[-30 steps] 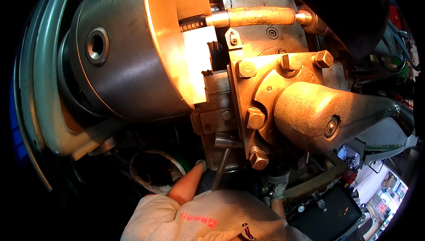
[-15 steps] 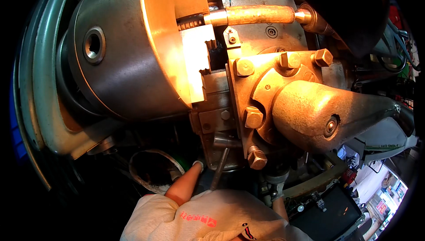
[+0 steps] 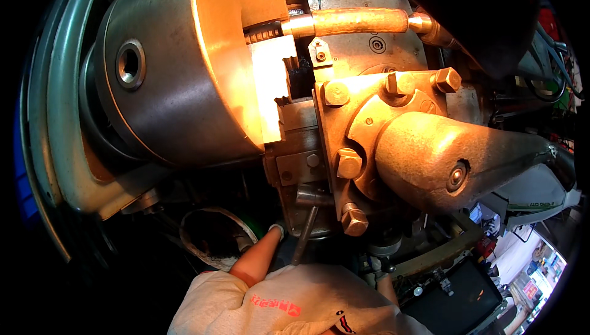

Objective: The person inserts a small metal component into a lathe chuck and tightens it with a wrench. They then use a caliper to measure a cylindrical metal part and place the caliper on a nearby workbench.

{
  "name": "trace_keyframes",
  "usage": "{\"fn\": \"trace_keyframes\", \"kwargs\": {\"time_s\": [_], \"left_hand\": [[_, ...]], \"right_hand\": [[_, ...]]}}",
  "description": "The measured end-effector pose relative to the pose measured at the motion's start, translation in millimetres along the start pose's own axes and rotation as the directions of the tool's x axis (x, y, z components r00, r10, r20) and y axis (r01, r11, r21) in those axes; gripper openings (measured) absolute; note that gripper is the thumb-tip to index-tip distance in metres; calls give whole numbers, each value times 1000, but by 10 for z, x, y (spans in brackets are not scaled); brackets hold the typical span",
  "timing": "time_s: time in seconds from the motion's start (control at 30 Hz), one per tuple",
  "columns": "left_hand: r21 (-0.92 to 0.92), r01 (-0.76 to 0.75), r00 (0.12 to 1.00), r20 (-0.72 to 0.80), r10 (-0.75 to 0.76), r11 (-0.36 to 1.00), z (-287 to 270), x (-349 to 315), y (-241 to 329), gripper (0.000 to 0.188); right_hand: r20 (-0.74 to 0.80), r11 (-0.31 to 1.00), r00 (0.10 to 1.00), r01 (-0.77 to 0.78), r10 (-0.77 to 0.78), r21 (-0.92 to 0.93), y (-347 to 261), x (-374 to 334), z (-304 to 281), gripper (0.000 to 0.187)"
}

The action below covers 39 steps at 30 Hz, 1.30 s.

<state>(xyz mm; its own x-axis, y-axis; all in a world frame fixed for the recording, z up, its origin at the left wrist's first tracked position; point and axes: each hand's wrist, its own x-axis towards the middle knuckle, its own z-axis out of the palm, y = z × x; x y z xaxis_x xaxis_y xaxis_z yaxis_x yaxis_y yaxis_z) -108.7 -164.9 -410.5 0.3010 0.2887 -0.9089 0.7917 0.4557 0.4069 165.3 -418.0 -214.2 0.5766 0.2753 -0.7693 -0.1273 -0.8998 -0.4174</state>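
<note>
My left hand (image 3: 278,229), in a white glove, reaches under the front of a metalworking lathe. Its fingers are hidden behind the machine's lower parts. Lower right, my gloved right hand (image 3: 375,267) is closed at the small handle (image 3: 389,268) of a handwheel (image 3: 386,247); its fingers show only in part. Above both hands sits a square tool post (image 3: 344,120) with several square-headed bolts and a thick clamping lever (image 3: 424,157). A small cutting tool (image 3: 321,53) points out beyond it. To the left stands a large chuck (image 3: 166,83) with stepped jaws (image 3: 270,83), brightly lit.
A jointed hose (image 3: 359,20) runs across behind the tool post. A T-shaped metal bar (image 3: 305,236) juts down near my left arm. Lower left is a round bucket (image 3: 215,212). A dark lamp-like shape (image 3: 491,9) covers the upper right; a dark tray (image 3: 455,295) lies lower right.
The tool post and its lever have shifted very slightly left, toward the chuck. My right hand and the handwheel handle have moved a little. My left hand stays nearly in place.
</note>
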Motion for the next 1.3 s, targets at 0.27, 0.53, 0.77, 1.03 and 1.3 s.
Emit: {"fn": "trace_keyframes", "kwargs": {"time_s": [0.27, 0.53, 0.77, 1.03, 1.3], "left_hand": [[10, -3, 1000, -1, 3, 1000, 6, -11, -7, 32], [23, -11, 1000, -6, 11, 1000, 2, 3, -4, 33], [32, -16, 1000, -8, 16, 999, -1, 5, -9, 33], [26, -26, 1000, -13, 26, 999, 24, 9, -52, 33], [26, -38, 999, -21, 38, 999, 29, 26, -94, 33]], "right_hand": [[9, 1000, 1000, -2, 2, 1, 23, 8, 7, 36], [15, 1000, 1000, 0, 0, 5, 57, 5, 31, 36], [25, 1000, 1000, -3, 3, 7, 99, -27, 57, 36], [41, 1000, 999, -6, 6, -3, 152, -74, 76, 36], [53, 1000, 999, -2, 3, -13, 158, -67, 93, 36]]}}
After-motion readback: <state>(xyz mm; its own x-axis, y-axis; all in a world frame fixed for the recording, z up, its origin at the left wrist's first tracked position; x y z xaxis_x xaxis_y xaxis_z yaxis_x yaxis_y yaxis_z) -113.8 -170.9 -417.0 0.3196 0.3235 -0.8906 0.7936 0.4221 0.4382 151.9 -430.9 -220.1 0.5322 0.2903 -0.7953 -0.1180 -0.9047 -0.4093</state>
